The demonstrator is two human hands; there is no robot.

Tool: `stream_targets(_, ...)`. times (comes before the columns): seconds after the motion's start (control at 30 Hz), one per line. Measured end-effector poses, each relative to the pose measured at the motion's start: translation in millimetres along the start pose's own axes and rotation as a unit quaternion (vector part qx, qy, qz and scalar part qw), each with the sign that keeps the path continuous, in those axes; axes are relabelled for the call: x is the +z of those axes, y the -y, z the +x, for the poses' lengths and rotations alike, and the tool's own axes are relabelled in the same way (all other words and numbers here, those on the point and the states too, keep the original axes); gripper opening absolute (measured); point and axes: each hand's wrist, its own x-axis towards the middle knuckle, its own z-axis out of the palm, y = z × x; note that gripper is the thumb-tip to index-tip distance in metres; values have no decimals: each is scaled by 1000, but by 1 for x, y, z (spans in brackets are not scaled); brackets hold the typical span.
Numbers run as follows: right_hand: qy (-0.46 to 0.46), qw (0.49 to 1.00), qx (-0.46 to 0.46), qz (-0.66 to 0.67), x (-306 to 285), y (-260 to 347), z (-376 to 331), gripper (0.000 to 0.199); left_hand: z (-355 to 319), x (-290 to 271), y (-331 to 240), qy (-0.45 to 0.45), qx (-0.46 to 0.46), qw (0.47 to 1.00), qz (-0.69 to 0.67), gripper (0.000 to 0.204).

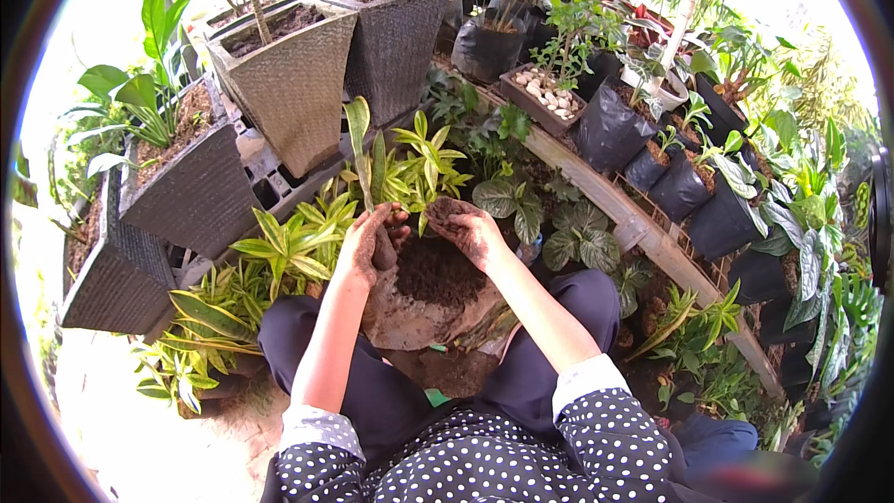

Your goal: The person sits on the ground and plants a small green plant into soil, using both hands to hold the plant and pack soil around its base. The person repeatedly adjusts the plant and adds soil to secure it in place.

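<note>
My left hand (372, 244), caked with soil, grips the base of a small plant cutting (358, 144) with a long pale-green leaf, holding it upright over a soil-filled pot (410, 317) between my knees. My right hand (466, 228), also dirty, is cupped palm-up with dark soil in it, just above the pot's far rim. The dark soil (438, 270) fills the pot's top. My forearms come out of rolled polka-dot sleeves.
Tall grey woven planters (289, 84) stand to the left and ahead. Yellow-green leafy plants (289, 247) crowd the ground by my left knee. A wooden shelf edge (633, 219) carries black nursery bags (684, 191) on the right.
</note>
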Motion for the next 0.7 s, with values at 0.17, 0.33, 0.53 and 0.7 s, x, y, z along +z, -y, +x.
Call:
stream_targets(0.17,-18,997,22,68,3,0,-2,29,1,-3,1,4,0,1000,-4,21)
stream_targets(0.33,-103,993,0,-60,2,-2,-3,28,-1,-2,1,9,0,1000,-5,21)
stream_targets(0.53,-59,995,-5,-83,14,5,-14,27,-2,-4,0,4,-3,1000,-10,20)
stream_targets(0.7,-81,995,13,-53,13,4,-9,29,-3,0,0,-1,-3,1000,0,21)
